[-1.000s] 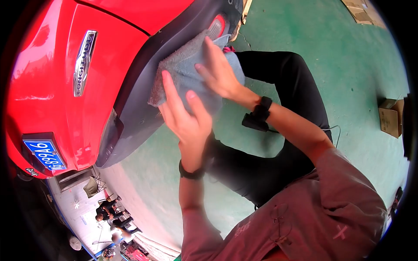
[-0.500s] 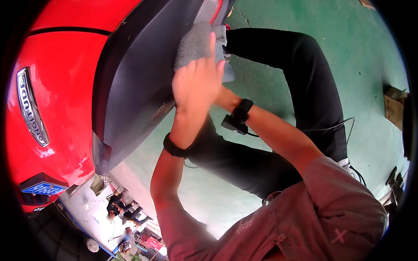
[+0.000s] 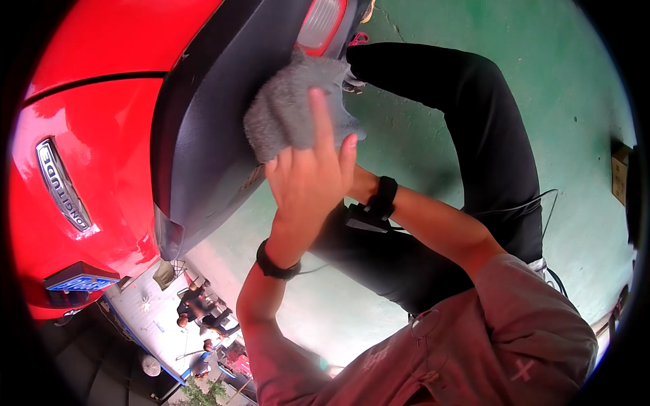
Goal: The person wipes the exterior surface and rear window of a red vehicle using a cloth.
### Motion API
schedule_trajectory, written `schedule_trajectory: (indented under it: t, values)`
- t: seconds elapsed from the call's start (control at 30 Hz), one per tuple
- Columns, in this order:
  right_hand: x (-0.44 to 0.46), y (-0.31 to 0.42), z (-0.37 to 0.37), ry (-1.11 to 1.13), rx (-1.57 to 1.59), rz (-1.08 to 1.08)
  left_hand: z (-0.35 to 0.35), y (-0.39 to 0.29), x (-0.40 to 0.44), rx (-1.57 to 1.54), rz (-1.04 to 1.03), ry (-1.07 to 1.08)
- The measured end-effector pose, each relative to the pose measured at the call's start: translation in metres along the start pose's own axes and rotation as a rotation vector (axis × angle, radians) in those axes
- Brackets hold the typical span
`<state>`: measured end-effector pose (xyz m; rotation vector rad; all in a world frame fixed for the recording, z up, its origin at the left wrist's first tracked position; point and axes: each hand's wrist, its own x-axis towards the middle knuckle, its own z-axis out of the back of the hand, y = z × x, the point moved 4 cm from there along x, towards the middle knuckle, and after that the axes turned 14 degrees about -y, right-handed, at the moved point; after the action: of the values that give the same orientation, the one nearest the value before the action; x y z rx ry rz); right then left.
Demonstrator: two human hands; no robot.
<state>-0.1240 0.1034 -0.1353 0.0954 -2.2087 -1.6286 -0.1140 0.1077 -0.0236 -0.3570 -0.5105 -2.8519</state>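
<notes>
A fuzzy grey cloth (image 3: 281,111) with a paler bluish edge lies against the dark bumper (image 3: 213,128) of a red car, just below its tail light (image 3: 321,26). My left hand (image 3: 311,177) presses on the cloth, index finger stretched along it and thumb apart; the other fingers bend at its lower edge. My right hand (image 3: 362,184) is mostly behind my left hand, its fingers hidden. What it holds cannot be made out.
The red car body (image 3: 101,122) fills the left, with a LONGITUDE badge (image 3: 62,184) and blue plate (image 3: 84,283). My black-trousered leg (image 3: 491,135) is bent over the green floor (image 3: 575,101). A cardboard box (image 3: 619,172) is at far right. Seated people (image 3: 193,304) appear at lower left.
Both hands have come close together, my left hand now covering most of my right. The cloth is more bunched and has slid slightly down the bumper since half a second ago. The view has shifted.
</notes>
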Motion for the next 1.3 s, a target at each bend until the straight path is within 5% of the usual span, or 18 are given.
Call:
schedule_trajectory:
  t: [0.27, 0.53, 0.67, 1.0, 1.2, 1.3]
  values:
    - [0.038, 0.029, -0.011, -0.097, 0.039, 0.050, 0.008, 0.030, 0.024, 0.028, -0.150, -0.134]
    - [-0.024, 0.025, -0.017, 0.075, -0.148, 0.119, 0.015, 0.038, -0.038, 0.017, -0.060, 0.113]
    - [0.013, 0.023, -0.029, -0.127, -0.058, 0.013, 0.022, 0.029, -0.006, -0.006, -0.023, 0.096]
    - [0.054, 0.019, -0.017, -0.195, 0.029, 0.083, 0.005, 0.018, 0.073, -0.070, -0.218, -0.183]
    - [0.009, -0.012, -0.010, -0.146, 0.161, 0.110, -0.018, 0.014, 0.014, -0.039, -0.022, 0.107]
    - [0.000, -0.028, 0.002, 0.007, -0.041, 0.093, -0.032, 0.010, -0.010, 0.044, 0.013, 0.148]
